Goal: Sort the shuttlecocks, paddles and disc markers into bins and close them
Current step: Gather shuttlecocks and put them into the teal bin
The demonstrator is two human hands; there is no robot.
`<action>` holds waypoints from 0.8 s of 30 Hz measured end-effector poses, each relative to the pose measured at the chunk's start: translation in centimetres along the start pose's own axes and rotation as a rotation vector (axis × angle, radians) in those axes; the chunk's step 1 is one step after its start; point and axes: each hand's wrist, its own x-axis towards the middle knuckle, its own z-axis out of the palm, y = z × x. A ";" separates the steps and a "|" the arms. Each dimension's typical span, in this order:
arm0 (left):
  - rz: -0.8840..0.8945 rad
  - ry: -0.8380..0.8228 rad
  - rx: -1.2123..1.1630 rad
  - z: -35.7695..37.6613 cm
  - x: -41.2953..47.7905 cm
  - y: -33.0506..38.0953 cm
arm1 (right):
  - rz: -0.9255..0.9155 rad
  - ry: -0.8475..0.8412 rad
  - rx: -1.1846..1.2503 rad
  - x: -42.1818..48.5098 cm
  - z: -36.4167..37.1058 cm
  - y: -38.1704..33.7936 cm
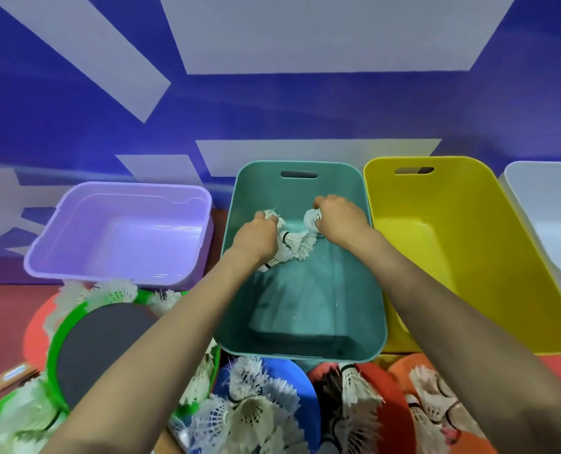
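Note:
Both my hands reach down inside the teal bin in the middle. My left hand grips white shuttlecocks, and my right hand grips another shuttlecock by its feathers. Near the bottom edge lies a heap of several shuttlecocks over flat disc markers, blue, red and orange. A green-rimmed paddle with a dark face lies at the lower left.
A purple bin stands to the left of the teal one, a yellow bin to its right, and a white bin at the far right edge. All sit on a red floor before a blue and white wall.

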 end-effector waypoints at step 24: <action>0.407 0.429 -0.483 6.7 -23.1 0.8 | -0.335 0.546 0.424 -26.7 -0.4 -2.0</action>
